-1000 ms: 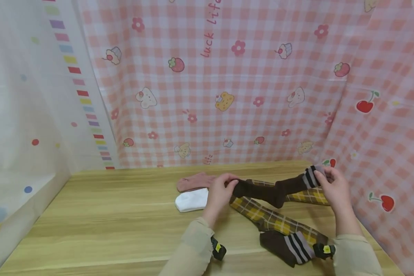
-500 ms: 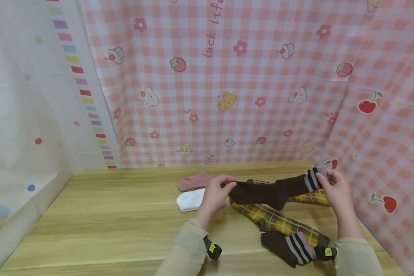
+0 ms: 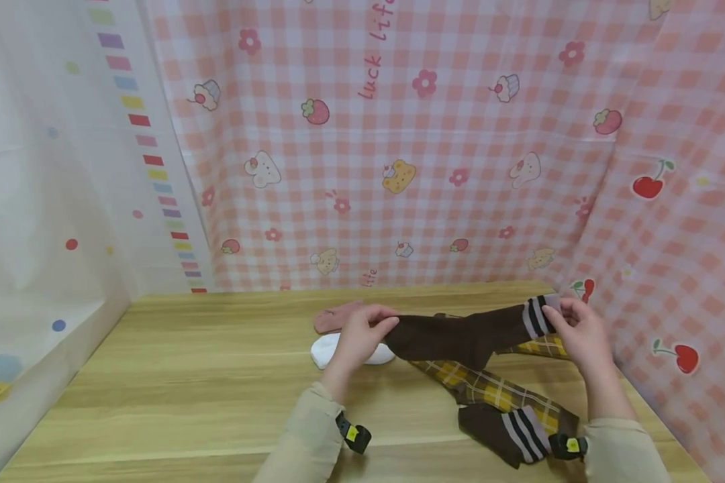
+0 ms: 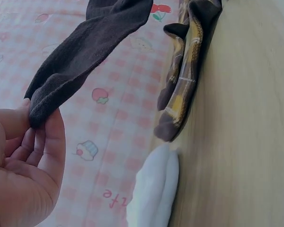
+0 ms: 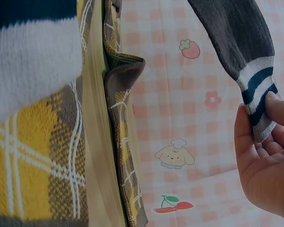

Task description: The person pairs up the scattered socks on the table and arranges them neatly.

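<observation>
A dark brown sock with a grey-and-black striped cuff is stretched between both hands above the table. My left hand pinches its toe end between thumb and fingers, which the left wrist view shows close up. At the other end, my right hand pinches the striped cuff. Below the held sock lie yellow-and-brown plaid socks, partly covered by it in the head view. A second brown striped sock rests on the near plaid one, beside the right wrist.
A white sock and a pink sock lie behind the left hand, partly hidden by it. The wooden table stretches off to the left. Pink checked cloth hangs at the back and right, white cloth at the left.
My left hand has moved a little left, pulling the sock straighter and flatter. More of the white sock shows to the hand's right. The right hand keeps its hold on the cuff, shifting slightly left.
</observation>
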A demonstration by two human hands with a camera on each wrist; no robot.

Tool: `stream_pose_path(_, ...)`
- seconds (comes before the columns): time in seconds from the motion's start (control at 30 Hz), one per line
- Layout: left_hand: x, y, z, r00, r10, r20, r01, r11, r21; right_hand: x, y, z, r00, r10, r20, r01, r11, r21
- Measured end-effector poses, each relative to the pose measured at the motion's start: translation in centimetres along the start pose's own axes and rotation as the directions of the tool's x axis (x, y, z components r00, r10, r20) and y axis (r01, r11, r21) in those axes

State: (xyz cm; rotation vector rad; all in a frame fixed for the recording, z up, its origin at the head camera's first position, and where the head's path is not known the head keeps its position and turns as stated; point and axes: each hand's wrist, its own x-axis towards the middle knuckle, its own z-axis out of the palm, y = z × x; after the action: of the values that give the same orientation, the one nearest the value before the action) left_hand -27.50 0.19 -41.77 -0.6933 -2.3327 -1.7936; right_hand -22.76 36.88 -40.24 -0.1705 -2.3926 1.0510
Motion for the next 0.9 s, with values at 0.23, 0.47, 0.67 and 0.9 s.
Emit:
stream_pose_path(0.23,-0.2,0.0,-1.2,1.0,-0.016,-0.022,0.014,0.998,-0.062,0.0,-0.3,0.2,0.997,-0.068,0.033,0.067,0.997,0.023)
stream_pose_path(0.47,-0.5,0.1,-2.2,1.0,-0.022,-0.012,0.021,0.998,-0.062,-0.3,-0.7,0.3,0.993,-0.113,0.044,0.112,0.993,0.03)
stream_pose_path(0.67,-0.7,0.2,-3.3,1.0,-0.018,0.022,0.02,0.998,-0.059,-0.6,-1.4,0.6,0.985,-0.158,0.069,0.152,0.985,0.082)
stream_pose_path(0.9,-1.1,0.4,-4.9,0.995,0.027,0.092,-0.018,0.996,-0.087,-1.1,-2.3,1.0,0.976,-0.194,0.097,0.187,0.979,0.075)
